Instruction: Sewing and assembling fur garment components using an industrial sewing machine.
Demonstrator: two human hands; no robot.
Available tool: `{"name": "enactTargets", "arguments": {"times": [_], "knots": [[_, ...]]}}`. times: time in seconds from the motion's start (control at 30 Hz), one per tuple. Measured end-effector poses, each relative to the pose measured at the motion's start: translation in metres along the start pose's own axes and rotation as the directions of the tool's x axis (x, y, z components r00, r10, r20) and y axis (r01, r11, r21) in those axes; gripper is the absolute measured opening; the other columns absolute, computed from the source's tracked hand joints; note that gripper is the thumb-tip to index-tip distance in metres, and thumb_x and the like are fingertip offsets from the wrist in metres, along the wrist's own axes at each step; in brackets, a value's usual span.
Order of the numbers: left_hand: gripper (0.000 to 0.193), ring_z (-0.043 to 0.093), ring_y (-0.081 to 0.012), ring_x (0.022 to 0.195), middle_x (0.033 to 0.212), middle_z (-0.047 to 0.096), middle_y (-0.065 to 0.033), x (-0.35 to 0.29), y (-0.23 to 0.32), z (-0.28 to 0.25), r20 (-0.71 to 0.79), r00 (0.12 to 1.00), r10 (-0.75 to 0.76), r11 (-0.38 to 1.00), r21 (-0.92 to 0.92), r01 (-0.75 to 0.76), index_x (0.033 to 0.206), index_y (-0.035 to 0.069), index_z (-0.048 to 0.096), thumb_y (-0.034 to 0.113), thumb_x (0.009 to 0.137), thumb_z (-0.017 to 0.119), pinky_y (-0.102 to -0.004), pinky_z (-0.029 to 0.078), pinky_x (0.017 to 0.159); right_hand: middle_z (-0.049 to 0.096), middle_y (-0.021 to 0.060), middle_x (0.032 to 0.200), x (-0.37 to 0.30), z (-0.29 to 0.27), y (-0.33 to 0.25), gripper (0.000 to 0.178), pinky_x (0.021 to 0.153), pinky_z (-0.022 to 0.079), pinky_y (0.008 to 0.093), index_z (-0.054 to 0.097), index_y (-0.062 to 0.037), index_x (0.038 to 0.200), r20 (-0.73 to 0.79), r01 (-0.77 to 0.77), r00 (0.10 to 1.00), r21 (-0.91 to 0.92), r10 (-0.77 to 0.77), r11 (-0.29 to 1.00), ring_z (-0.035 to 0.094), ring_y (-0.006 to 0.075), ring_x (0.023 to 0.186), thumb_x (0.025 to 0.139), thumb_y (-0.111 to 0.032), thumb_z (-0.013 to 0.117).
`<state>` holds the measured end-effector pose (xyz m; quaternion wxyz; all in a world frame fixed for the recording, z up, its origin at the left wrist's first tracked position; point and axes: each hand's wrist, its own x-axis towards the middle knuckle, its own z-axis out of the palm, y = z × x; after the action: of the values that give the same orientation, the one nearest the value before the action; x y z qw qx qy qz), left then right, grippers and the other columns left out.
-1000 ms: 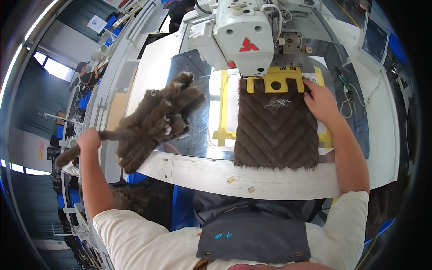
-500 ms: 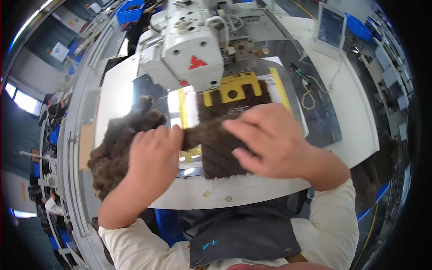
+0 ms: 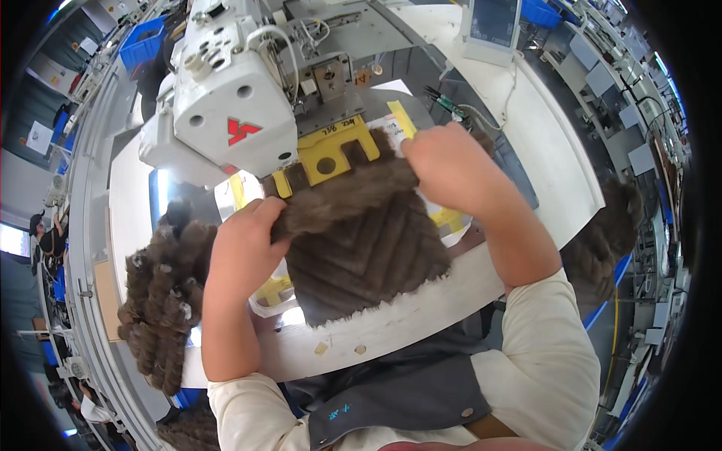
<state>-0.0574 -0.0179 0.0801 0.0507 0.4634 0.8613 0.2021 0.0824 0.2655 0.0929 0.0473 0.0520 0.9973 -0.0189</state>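
Note:
A brown fur panel [image 3: 368, 255] with a chevron pattern and a ragged pale near edge lies on the sewing machine's bed. Across its far part, just short of the yellow clamp plate [image 3: 331, 154], runs a fluffy brown fur strip [image 3: 346, 197]. My left hand [image 3: 248, 244] grips the strip's left end, thumb and fingers closed on it. At the other end my right hand [image 3: 451, 165] is closed on the strip, its fingertips partly hidden. The white sewing machine head [image 3: 226, 105] stands over the clamp at the upper left.
Bunched brown fur pieces [image 3: 162, 293] are heaped on the table's left side. Green-handled snips [image 3: 444, 101] lie at the far right near a small screen unit [image 3: 489, 30]. More brown fur [image 3: 605, 233] hangs over a blue bin beyond the right edge of the white tabletop [image 3: 391, 323].
My hands have moved apart, stretching the fur strip across the panel. My right hand has gone farther away and come down on its right end. The view has shifted and tilted.

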Motion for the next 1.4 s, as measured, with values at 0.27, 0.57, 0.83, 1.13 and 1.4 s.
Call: {"name": "enactTargets", "arguments": {"times": [0.27, 0.57, 0.83, 1.13, 1.4], "knots": [[0.049, 0.067, -0.0312, 0.093, 0.099, 0.067, -0.0116, 0.004, 0.024, 0.011, -0.09, 0.957, 0.277, 0.957, -0.065, -0.283, 0.112, 0.006, 0.066, 0.008, 0.067, 0.086, -0.0405, 0.055, 0.082, 0.067, 0.0174, 0.098, 0.007, 0.021, -0.054, 0.031, 0.084, 0.052, 0.0495, 0.063, -0.0026, 0.102, -0.036, 0.309, 0.943, 0.469, -0.332, 0.828, 0.065, 0.0412, 0.098, 0.085, -0.024, 0.076], [0.064, 0.069, -0.0163, 0.103, 0.114, 0.073, -0.0071, -0.002, -0.01, 0.008, -0.109, 0.994, 0.002, 0.391, -0.915, -0.101, 0.121, -0.002, 0.072, 0.001, 0.062, 0.097, -0.0307, 0.054, 0.094, 0.067, 0.0183, 0.098, -0.003, -0.002, -0.046, 0.024, 0.084, 0.052, 0.0503, 0.06, -0.0003, 0.098, -0.224, 0.354, 0.935, 0.517, -0.276, 0.779, 0.065, 0.042, 0.098, 0.088, -0.019, 0.073], [0.042, 0.073, -0.0206, 0.087, 0.102, 0.076, -0.0126, -0.007, 0.003, 0.02, -0.383, 0.91, 0.162, 0.633, -0.667, -0.393, 0.103, -0.001, 0.078, 0.004, 0.065, 0.096, -0.0308, 0.058, 0.078, 0.065, 0.0179, 0.095, -0.003, 0.014, -0.055, 0.021, 0.083, 0.052, 0.0501, 0.059, 0.0006, 0.092, -0.24, 0.396, 0.918, 0.525, -0.315, 0.754, 0.065, 0.0412, 0.096, 0.082, -0.012, 0.072], [0.038, 0.073, -0.0224, 0.083, 0.095, 0.077, -0.0119, -0.007, 0.025, 0.021, -0.419, 0.883, 0.214, 0.581, -0.672, -0.459, 0.102, 0.0, 0.077, 0.003, 0.067, 0.092, -0.0321, 0.058, 0.074, 0.067, 0.0209, 0.093, 0.004, 0.015, -0.068, 0.02, 0.086, 0.051, 0.0499, 0.066, 0.001, 0.095, -0.048, 0.258, 0.943, 0.734, -0.33, 0.629, 0.065, 0.0432, 0.097, 0.089, -0.018, 0.069], [0.025, 0.066, -0.0236, 0.076, 0.087, 0.069, -0.0131, -0.008, 0.018, 0.033, -0.278, 0.945, 0.173, 0.691, -0.65, -0.318, 0.093, -0.002, 0.071, -0.004, 0.07, 0.082, -0.0328, 0.052, 0.065, 0.067, 0.014, 0.102, 0.003, 0.01, -0.063, 0.036, 0.083, 0.052, 0.0439, 0.069, -0.0028, 0.113, -0.425, 0.514, 0.858, 0.704, -0.289, 0.49, 0.065, 0.0362, 0.098, 0.083, -0.02, 0.08]]}}
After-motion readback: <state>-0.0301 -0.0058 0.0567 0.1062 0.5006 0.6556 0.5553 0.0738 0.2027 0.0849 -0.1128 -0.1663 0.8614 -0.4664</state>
